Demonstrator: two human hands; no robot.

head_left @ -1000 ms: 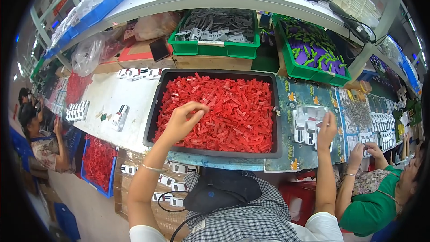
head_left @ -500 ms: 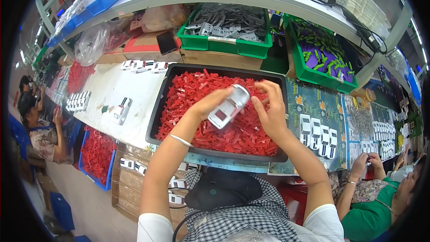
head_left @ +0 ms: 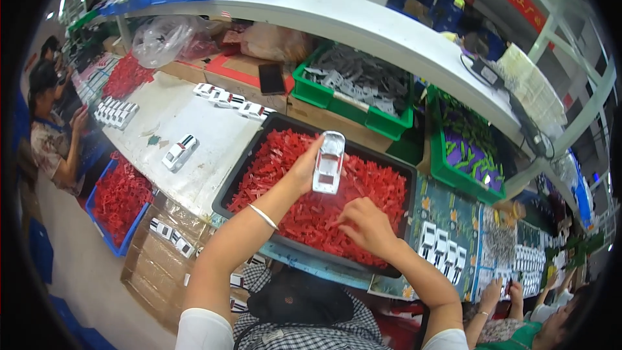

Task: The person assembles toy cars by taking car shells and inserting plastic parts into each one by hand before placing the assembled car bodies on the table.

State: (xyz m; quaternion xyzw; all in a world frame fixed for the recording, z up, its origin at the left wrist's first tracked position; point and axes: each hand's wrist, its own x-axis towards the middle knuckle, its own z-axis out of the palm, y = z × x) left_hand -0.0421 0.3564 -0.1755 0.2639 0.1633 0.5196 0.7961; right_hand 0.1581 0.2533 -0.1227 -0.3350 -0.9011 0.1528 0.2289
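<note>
A white toy car body [head_left: 329, 178] with open window gaps is upright in my left hand [head_left: 304, 170], which grips it along its side. Under it stands a black tray [head_left: 223, 204] heaped with small red plastic pieces [head_left: 275, 172]. My right hand [head_left: 369, 225] is low over the near right of the heap, its fingers curled and drawn together. Whatever those fingertips may hold is too small to make out among the red. On the white board to the left lies a single white toy car [head_left: 180, 152] with dark stripes.
More toy cars [head_left: 230, 100] line the board's far edge, and several car bodies [head_left: 442, 251] stand right of the tray. Behind are green bins of grey parts [head_left: 356, 113] and green-purple parts [head_left: 463, 188], under a white shelf [head_left: 363, 16]. Co-workers sit left and right.
My right hand has moved off the toy car, down toward the near red pieces, and its fingers have curled. The car has turned more upright in my left hand. The whole view has tilted.
</note>
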